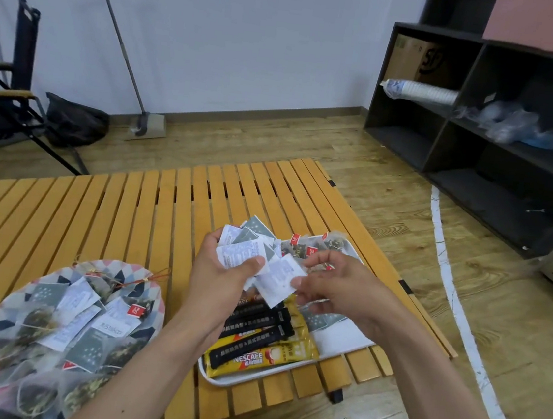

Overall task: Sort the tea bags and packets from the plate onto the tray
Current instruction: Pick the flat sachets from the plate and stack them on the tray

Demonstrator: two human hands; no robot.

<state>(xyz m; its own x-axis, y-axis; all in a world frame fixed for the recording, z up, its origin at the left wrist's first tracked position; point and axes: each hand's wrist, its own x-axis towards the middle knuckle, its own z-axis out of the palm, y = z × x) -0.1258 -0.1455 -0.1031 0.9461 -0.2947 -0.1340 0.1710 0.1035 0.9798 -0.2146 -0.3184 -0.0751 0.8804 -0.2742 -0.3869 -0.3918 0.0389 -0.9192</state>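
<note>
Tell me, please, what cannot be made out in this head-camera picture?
All in the head view:
The tray, middle part: hidden by the left hand, right hand and forearms.
The plate: near-left side cut off by the frame edge.
The packets gripped by the left hand: overlapping, uncountable; print too small.
The white packet pinched by the right hand: print blurred.

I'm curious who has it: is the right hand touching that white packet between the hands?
Touching. The head view shows the right hand pinching the white packet by its edge.
</note>
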